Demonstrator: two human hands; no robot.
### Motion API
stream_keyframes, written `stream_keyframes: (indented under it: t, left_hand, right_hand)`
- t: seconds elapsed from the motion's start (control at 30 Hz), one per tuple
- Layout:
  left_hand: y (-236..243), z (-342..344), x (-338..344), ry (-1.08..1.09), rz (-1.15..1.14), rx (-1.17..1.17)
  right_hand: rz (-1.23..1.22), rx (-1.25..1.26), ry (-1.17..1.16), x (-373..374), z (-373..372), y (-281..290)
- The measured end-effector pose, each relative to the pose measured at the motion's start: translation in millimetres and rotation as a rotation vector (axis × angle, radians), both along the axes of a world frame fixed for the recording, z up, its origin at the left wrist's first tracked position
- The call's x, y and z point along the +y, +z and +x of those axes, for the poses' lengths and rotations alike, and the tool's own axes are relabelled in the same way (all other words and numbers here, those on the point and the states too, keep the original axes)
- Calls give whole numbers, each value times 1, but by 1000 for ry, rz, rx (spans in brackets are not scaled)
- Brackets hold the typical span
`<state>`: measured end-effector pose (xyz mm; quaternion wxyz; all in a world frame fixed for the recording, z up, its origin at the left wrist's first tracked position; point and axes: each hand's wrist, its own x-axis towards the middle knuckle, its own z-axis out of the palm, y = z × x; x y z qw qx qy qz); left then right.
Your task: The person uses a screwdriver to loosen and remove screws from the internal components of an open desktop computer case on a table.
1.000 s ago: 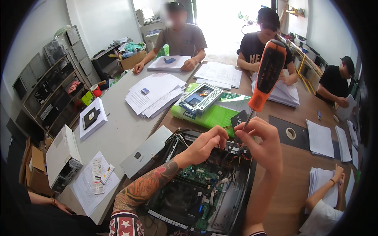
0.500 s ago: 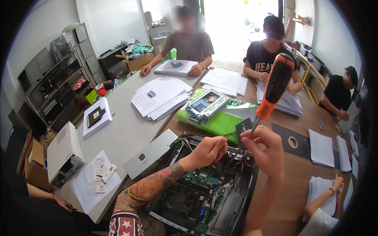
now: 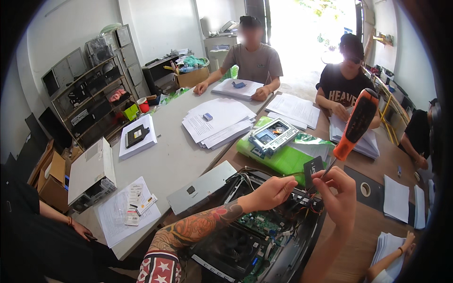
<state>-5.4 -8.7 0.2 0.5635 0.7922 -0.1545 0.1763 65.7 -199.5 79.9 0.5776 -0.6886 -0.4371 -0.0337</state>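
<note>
Orange and black, the handle of a screwdriver (image 3: 357,123) rises up and away from the right hand (image 3: 336,192), its thin shaft running down into the curled fingers (image 3: 340,175). Those fingers are closed around the shaft, and the thumb and forefinger are also pinched on the lower edge of a small flat black card-like part (image 3: 312,170), which stands upright just left of the fingertips. The left hand (image 3: 273,191), on a tattooed forearm, reaches in from the lower left; its fingers are drawn together and point toward the same black part, their tips just short of it, with thin wires passing beneath. Whether they grip a wire or only touch it cannot be told.

Directly under both hands lies an opened desktop computer case (image 3: 283,254), black-walled, with a green circuit board (image 3: 261,222), a round cooling fan (image 3: 231,243) and bundles of red and black cables near the right fingers. Just beyond the fingertips sits a green folder (image 3: 278,160) carrying a bare hard drive (image 3: 272,135). Left of the left hand, a grey metal side panel (image 3: 200,187) rests on the grey table (image 3: 165,160). Farther off are stacks of white paper (image 3: 217,122), and three other people sit round the far and right sides, their hands on papers, well apart from the working hands.
</note>
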Motion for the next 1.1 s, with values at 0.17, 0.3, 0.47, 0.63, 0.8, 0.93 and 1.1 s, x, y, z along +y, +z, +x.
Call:
stream_keyframes:
  t: [0.17,0.3,0.47,0.63,0.8,0.93,1.1]
  left_hand:
    - [-2,3,-1,34,117,-52]
    - [3,1,-3,-2,96,-41]
    - [11,-5,-5,-57,28,44]
    - [10,-6,4,-144,86,35]
    - [6,-3,2,-170,81,-7]
    - [6,-3,3,-173,90,-59]
    - [-1,3,2,-167,82,-76]
  right_hand:
    - [-14,-20,-11,-2,-1,2]
    - [-22,-24,-8,-3,-1,3]
    - [-10,-2,20,-4,0,3]
    - [12,17,53,1,-2,4]
    - [-9,1,47,5,-4,4]
    - [-65,-4,51,3,-7,3]
    - [-89,-38,12,8,-10,6]
